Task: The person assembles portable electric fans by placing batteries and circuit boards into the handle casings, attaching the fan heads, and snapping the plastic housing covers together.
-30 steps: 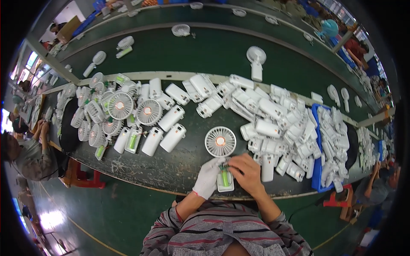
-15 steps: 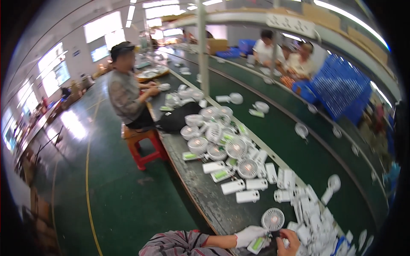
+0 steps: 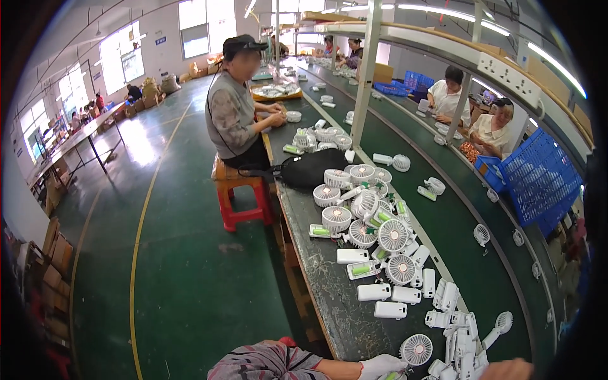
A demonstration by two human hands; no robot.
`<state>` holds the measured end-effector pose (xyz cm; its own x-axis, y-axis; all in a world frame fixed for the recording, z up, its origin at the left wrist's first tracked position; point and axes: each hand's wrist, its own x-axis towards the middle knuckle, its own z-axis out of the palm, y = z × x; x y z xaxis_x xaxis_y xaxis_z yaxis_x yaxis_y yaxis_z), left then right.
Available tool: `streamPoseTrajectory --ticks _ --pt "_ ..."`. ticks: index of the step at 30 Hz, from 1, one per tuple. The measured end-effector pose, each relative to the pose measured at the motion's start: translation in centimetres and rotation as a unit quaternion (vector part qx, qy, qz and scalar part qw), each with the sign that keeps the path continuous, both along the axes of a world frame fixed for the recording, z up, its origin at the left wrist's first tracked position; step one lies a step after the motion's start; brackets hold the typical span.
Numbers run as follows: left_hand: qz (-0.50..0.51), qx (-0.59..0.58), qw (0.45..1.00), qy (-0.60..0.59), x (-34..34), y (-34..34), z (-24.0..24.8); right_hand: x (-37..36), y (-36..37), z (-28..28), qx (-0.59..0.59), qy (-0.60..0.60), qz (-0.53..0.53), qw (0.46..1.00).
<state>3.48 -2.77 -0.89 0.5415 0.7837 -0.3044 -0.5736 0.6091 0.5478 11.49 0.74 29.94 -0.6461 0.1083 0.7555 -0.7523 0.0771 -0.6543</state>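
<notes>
My left hand (image 3: 382, 366), in a white glove, grips a small white handheld fan (image 3: 416, 349) at the near end of the bench. The fan's round grille faces up, and a bit of green shows below it at the picture's lower edge. My right hand (image 3: 506, 369) is bare, blurred and partly cut off, just right of a heap of white plastic handle covers (image 3: 465, 345); its fingers cannot be made out. Ahead lie several loose white covers (image 3: 390, 310) and a pile of fans (image 3: 392, 235), some with handles exposing green cells.
A black bag (image 3: 313, 167) lies on the bench (image 3: 320, 272) beyond the fans. Further on, a person (image 3: 235, 104) sits on a red stool (image 3: 244, 202). A conveyor belt (image 3: 456, 244) carrying fans runs along the right, with a metal post (image 3: 367, 82) beside it and blue crates (image 3: 538, 174) across it.
My right hand has left the fan and moved right, past the cover heap's near end. My left hand still holds the fan. The whole view has shifted, so the bench appears lower and further right.
</notes>
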Motion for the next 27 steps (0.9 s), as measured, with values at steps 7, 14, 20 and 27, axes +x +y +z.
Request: streamPoseTrajectory --ticks 7,14,20,27 --pt "-0.007 0.064 0.996 0.055 0.0 0.2 -2.5 2.5 -5.4 -20.9 -0.068 -0.55 -0.216 0.804" --pt "0.004 0.099 0.983 0.154 -0.7 0.5 -0.8 -1.0 -9.1 -22.4 -0.088 -0.536 -0.34 0.767" --pt "0.02 0.085 0.983 0.163 -0.2 0.6 -0.3 -1.0 -9.2 -17.9 -0.049 -0.552 -0.333 0.762" --pt "0.022 0.058 0.992 0.107 0.3 0.0 -0.3 -1.3 -9.2 -18.1 0.006 -0.532 -0.329 0.78"
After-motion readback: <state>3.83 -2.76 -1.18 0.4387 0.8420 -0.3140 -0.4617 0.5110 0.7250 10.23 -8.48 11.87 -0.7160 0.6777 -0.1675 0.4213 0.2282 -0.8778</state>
